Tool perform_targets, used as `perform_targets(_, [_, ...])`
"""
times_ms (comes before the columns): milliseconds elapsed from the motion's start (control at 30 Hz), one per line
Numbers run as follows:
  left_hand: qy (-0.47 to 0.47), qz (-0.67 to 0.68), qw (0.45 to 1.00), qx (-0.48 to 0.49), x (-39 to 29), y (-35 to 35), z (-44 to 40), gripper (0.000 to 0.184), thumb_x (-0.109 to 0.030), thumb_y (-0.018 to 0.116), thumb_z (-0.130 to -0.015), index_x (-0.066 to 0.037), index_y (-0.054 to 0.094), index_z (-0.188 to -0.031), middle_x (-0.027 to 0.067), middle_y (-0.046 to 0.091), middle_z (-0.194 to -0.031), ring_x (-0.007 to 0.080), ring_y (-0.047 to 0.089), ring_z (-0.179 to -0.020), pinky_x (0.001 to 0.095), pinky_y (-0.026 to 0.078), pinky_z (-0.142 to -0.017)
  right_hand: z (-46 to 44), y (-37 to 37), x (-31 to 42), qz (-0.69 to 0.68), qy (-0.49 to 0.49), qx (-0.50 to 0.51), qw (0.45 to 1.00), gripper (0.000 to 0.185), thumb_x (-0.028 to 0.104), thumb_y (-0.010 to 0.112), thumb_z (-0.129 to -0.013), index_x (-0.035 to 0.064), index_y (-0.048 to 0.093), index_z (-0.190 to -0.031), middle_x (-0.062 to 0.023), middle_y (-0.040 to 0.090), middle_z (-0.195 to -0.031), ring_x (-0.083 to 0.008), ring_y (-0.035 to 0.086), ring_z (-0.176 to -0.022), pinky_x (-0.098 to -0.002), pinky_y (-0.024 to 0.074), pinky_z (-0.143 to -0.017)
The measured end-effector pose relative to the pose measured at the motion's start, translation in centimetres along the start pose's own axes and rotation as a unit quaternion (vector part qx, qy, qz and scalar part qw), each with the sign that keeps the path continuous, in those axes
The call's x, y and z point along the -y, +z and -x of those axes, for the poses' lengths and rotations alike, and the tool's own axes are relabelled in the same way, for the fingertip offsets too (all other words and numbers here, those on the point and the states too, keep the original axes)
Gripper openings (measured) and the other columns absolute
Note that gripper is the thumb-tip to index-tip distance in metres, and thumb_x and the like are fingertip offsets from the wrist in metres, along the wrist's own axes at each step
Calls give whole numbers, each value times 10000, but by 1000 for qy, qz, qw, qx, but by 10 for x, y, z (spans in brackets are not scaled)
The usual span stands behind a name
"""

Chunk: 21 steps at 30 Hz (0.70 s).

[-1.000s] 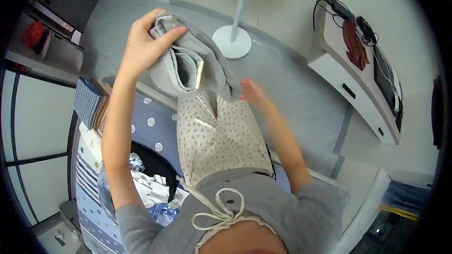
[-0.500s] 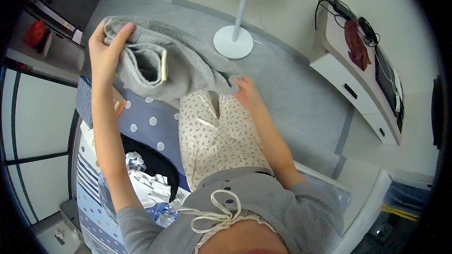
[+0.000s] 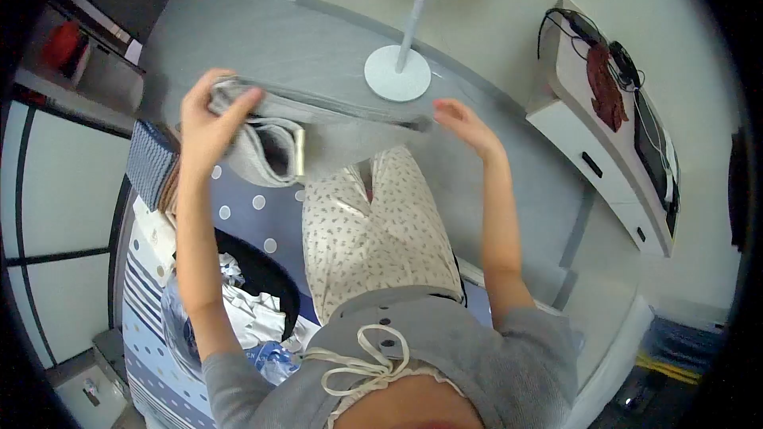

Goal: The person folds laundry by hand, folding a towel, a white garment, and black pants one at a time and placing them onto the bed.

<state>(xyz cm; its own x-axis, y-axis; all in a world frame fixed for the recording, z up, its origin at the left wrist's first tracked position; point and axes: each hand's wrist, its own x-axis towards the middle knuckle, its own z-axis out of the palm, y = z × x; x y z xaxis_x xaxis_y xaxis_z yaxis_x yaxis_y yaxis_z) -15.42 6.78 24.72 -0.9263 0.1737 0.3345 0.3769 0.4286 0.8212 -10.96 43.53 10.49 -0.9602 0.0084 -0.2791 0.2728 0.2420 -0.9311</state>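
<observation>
A folded grey cloth (image 3: 342, 139) hangs in the air above the patterned trousers, its right end blurred by motion. My left hand (image 3: 213, 115) grips its left end, thumb on top, next to a rolled part with a pale strip along its edge. Just beyond the cloth's right end is my right hand (image 3: 465, 123), fingers apart and holding nothing.
A white fan (image 3: 397, 73) stands on the grey floor ahead. At right is a white cabinet (image 3: 584, 143) with cables and a dark red cloth (image 3: 606, 89). Folded textiles (image 3: 151, 163) and a black bag (image 3: 270, 278) with clothes lie on the dotted bed at left.
My right hand has let go of the cloth's right end and moved right. My left hand went left with the cloth, then came back slightly right and lower.
</observation>
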Motion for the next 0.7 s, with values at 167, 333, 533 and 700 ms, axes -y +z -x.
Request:
perform_targets(167, [59, -64, 985, 151, -32, 53, -7, 232, -147, 680, -674, -8, 579, -830, 67, 566, -700, 133, 534, -676, 265, 431, -631, 17, 71, 95, 21, -364, -3, 931, 603, 209, 677, -710, 107, 404, -1238, -70, 506, -1145, -188, 477, -1059, -336, 355, -905])
perform_targets(333, [105, -56, 985, 122, -24, 81, -5, 269, -173, 692, -647, -14, 550, -810, 99, 553, -678, 198, 550, -667, 301, 441, -630, 22, 96, 145, 173, -317, -26, 932, 445, 311, 652, -720, 95, 515, -1084, -102, 589, -777, -224, 576, -705, -317, 431, -623])
perform_targets(533, [117, -84, 989, 32, -4, 76, -12, 388, -317, 735, -611, -25, 495, -697, 87, 521, -609, 195, 542, -598, 313, 431, -550, -3, 85, 126, 244, -335, 0, 910, 233, 230, 640, -748, 63, 582, -900, -47, 559, -628, -138, 529, -540, -275, 402, -506])
perform_targets(700, [-12, -147, 988, -48, 36, 28, -38, 436, -375, 702, -681, -50, 439, -558, 4, 412, -462, 77, 395, -466, 248, 341, -425, -28, 23, 107, 156, -278, 59, 946, 168, 208, 598, -791, 51, 571, -844, -9, 553, -742, -99, 536, -659, -244, 414, -550])
